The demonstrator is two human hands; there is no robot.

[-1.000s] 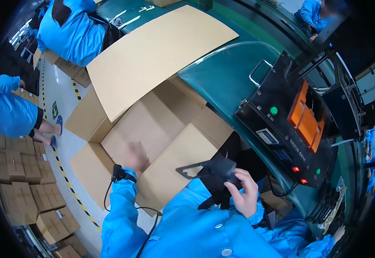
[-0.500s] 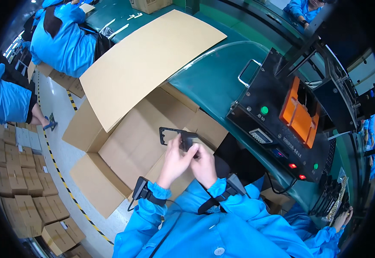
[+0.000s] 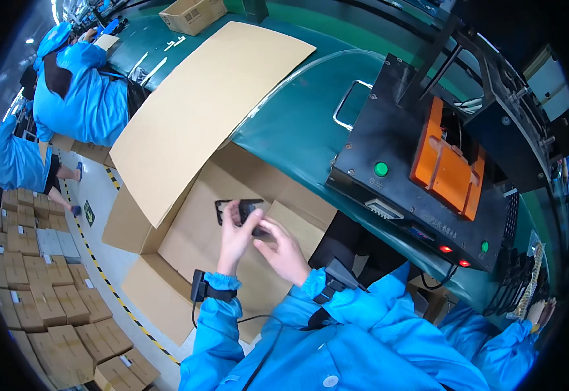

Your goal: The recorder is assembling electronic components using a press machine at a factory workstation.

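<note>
Both hands hold one flat black frame-shaped part [image 3: 240, 210] above an open cardboard box [image 3: 186, 241]. My left hand [image 3: 234, 238] grips the part's lower edge, thumb and fingers around it. My right hand [image 3: 284, 251] pinches the part's right side from below. The part's thin rectangular outline sticks out to the upper left of my fingers. Both sleeves are blue, with a black band on each wrist.
A large cardboard sheet [image 3: 199, 111] leans over the box onto the green table [image 3: 297, 130]. A black machine [image 3: 421, 176] with an orange fixture [image 3: 447, 163] and green button stands to the right. Stacked cartons [image 3: 36, 287] cover the floor at left; two seated people in blue [image 3: 75, 98] work beyond.
One second ago my left hand rested in the box and my right held the black part near my chest. Both hands have since met on the part and lifted it over the box.
</note>
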